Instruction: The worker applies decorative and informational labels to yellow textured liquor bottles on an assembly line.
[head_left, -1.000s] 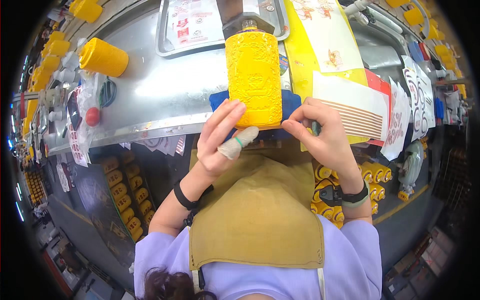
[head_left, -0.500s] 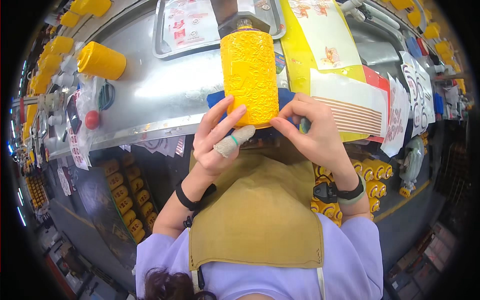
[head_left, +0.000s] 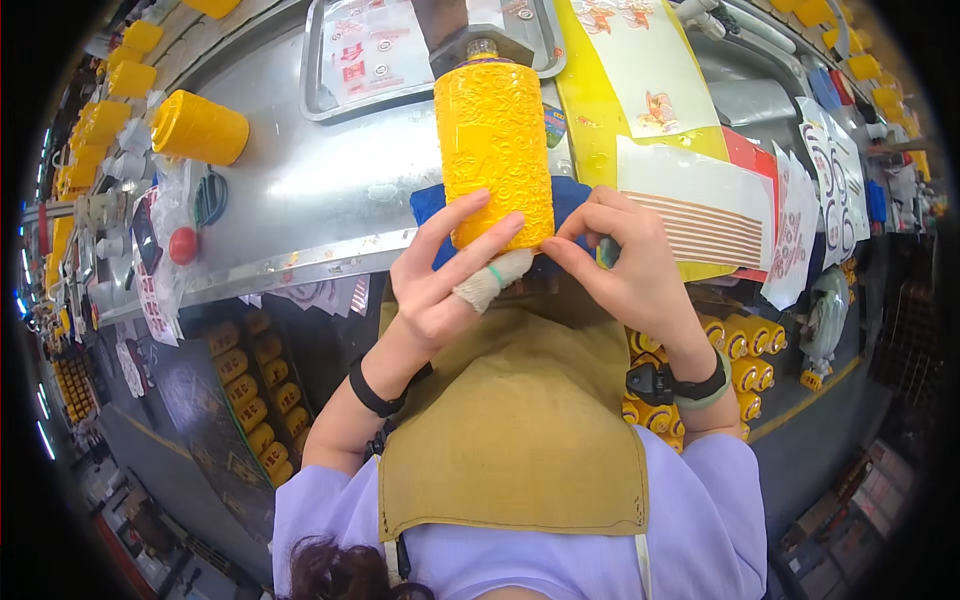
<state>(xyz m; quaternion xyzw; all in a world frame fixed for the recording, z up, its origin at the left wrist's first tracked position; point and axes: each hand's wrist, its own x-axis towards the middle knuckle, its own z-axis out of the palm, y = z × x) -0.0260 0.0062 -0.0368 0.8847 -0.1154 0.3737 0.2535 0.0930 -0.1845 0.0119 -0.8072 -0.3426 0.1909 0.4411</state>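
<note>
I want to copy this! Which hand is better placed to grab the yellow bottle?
Probably the left hand: its fingers already lie on the yellow bottle. The right hand only pinches near its lower edge.

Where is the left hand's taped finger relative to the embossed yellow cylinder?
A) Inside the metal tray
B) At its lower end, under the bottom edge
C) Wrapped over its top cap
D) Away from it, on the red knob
B: the left hand has its taped finger just below the lower edge of the embossed yellow cylinder, its other fingers resting on the cylinder's lower part.
</note>
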